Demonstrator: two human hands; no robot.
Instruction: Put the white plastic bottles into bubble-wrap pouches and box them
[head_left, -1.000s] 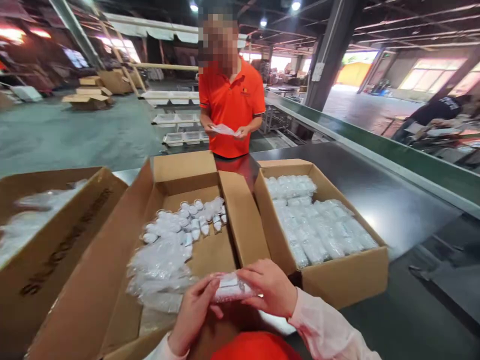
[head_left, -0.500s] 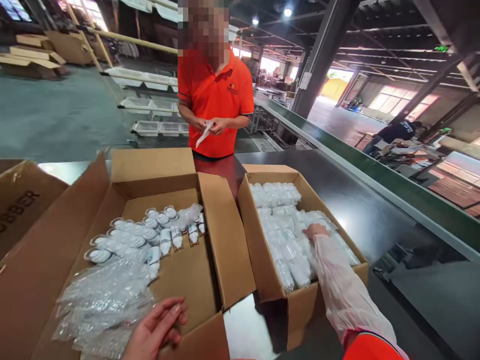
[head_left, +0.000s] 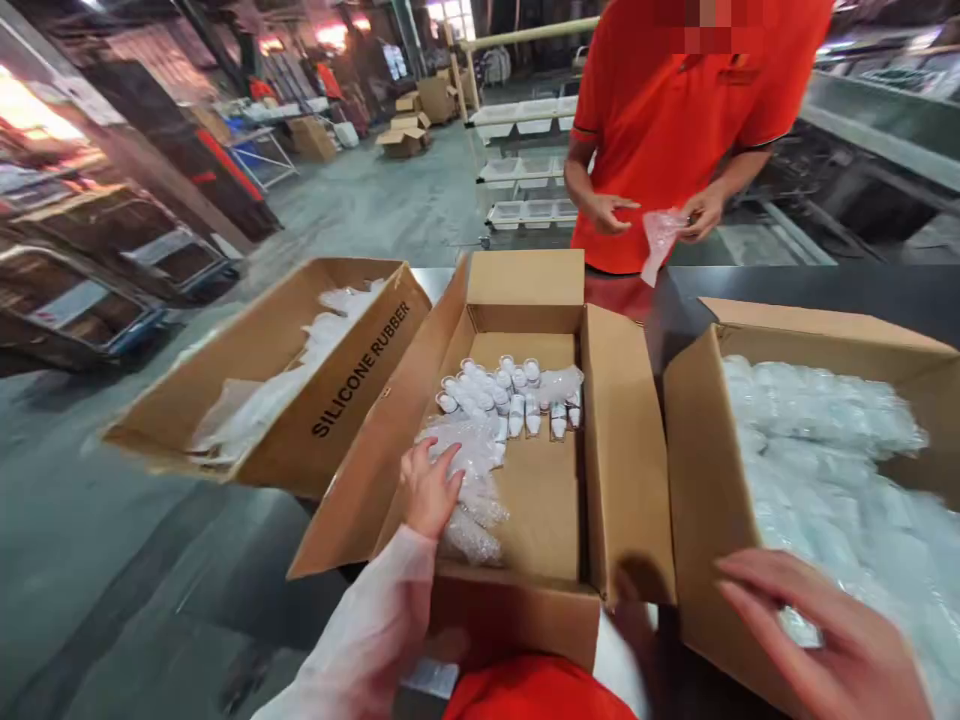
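My left hand (head_left: 431, 488) is over the left side of the middle cardboard box (head_left: 540, 535), fingers apart, at the edge of a pile of clear bubble wrap (head_left: 476, 475). Behind the wrap stand and lie several white bottles (head_left: 487, 390) with clear caps. Above the near left edge of the right cardboard box (head_left: 701, 470) my right hand (head_left: 832, 620) hovers, its fingers apart and nothing seen between them. That box holds rows of bubble-wrapped items (head_left: 832, 480).
A box printed SILICONE RUBBER (head_left: 360, 370) with white pieces inside stands at the left. Across the table, a person in a red shirt (head_left: 675, 120) holds a clear plastic piece (head_left: 661, 240). Behind is a rack with white trays (head_left: 525, 170).
The view has swung left. My right hand has come back from inside the right box to its near edge. My left hand has moved onto the bubble wrap.
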